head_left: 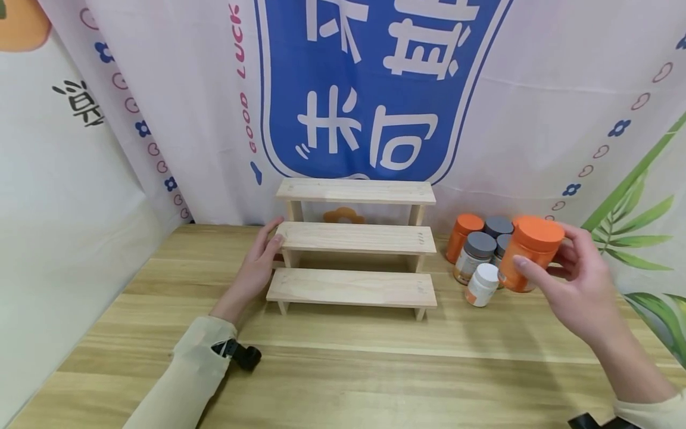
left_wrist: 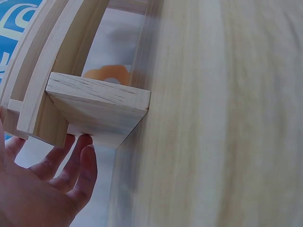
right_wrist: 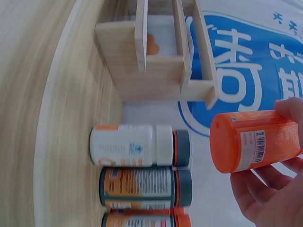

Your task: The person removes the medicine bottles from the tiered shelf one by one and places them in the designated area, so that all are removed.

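A three-step wooden shelf (head_left: 351,287) stands on the table. My left hand (head_left: 259,256) touches the left end of its middle step, thumb at the step's end. In the left wrist view, the loosely bent fingers (left_wrist: 85,172) lie beside the shelf's side panel (left_wrist: 102,111). On the right, my right hand (head_left: 581,292) grips an orange bottle (head_left: 527,253) with an orange lid, raised above the table. Its white barcode label (right_wrist: 253,150) shows in the right wrist view. Just left of it stands a small white bottle (head_left: 482,286).
Behind the white bottle several more bottles cluster, among them a grey-lidded one (head_left: 474,257) and another orange one (head_left: 463,238). The held bottle partly hides this group. A printed cloth (head_left: 536,119) hangs behind the shelf. The wooden table (head_left: 343,369) extends in front.
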{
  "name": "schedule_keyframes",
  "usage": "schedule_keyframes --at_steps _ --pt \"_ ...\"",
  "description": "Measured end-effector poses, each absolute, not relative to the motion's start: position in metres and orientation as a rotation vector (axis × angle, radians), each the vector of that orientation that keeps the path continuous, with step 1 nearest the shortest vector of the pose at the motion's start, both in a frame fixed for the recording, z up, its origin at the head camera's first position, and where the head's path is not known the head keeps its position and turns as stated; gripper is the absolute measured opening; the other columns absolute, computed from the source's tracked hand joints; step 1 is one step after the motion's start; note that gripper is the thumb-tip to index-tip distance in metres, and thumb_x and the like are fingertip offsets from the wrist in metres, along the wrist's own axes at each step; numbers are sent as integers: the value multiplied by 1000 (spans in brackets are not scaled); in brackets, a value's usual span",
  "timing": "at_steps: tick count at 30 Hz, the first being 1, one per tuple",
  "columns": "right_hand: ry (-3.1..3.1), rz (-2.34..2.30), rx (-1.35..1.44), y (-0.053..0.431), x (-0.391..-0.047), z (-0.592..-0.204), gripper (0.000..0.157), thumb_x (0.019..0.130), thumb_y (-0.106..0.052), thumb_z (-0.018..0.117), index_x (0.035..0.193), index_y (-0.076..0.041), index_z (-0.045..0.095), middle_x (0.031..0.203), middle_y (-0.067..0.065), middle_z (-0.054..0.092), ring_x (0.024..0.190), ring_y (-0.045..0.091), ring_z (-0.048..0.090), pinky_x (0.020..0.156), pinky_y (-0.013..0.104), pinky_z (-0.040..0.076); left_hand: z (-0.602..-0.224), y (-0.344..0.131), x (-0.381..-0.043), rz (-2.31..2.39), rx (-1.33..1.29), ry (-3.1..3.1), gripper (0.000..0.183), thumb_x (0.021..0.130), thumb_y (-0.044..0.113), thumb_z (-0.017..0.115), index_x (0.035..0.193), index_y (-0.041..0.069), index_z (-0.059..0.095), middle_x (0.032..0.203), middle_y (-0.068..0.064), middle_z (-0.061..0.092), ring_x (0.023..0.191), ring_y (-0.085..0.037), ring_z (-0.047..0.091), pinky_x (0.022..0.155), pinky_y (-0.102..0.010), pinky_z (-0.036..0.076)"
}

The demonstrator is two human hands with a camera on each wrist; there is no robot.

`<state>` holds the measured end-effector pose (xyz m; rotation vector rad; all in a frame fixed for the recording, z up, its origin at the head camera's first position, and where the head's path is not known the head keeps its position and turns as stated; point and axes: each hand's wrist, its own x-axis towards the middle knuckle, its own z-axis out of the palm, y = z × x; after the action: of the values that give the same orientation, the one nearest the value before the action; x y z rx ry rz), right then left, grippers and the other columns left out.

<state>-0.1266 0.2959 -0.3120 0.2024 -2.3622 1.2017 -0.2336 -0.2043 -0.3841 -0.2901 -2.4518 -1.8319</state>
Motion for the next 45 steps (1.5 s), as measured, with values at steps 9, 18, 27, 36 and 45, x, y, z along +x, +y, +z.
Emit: schedule_keyframes --at_steps 9,18,27,36,45 --pt "-2432 1210 10 322 -125 -322 62 96 -19 81 146 -27 45 112 -31 59 96 -14 61 77 4 50 -384 -204 -233 -1838 -288 -2449 56 117 35 32 170 20 22 157 -28 44 131 -41 54 109 -59 45" --pt "-2657 1191 -105 333 -136 -349 80 99 -34 77 152 3 31 129 19 70 89 -21 53 69 11 49 -382 -204 -232 -1823 -277 -2457 56 117 34 32 170 19 21 156 -30 45 128 -39 57 107 -55 48" --pt "-2831 1196 -219 328 -145 -357 97 99 -46 75 159 10 21 150 44 48 129 47 58 92 32 52 -383 -204 -232 -1811 -271 -2457 56 117 34 33 170 20 23 157 -28 45 129 -40 55 106 -48 48" --pt "-2824 1226 -273 329 -150 -363 101 99 -45 75 161 11 18 155 46 39 139 58 45 108 70 40 -383 -203 -233 -1841 -270 -2452 57 117 35 33 171 18 21 155 -30 46 130 -44 55 109 -58 45" --pt "-2825 1164 -295 330 -151 -365 93 96 -47 78 156 9 35 156 40 44 137 55 49 106 67 43 -385 -204 -236 -1817 -278 -2456 56 117 35 32 170 20 22 152 -29 48 128 -41 56 107 -54 47"
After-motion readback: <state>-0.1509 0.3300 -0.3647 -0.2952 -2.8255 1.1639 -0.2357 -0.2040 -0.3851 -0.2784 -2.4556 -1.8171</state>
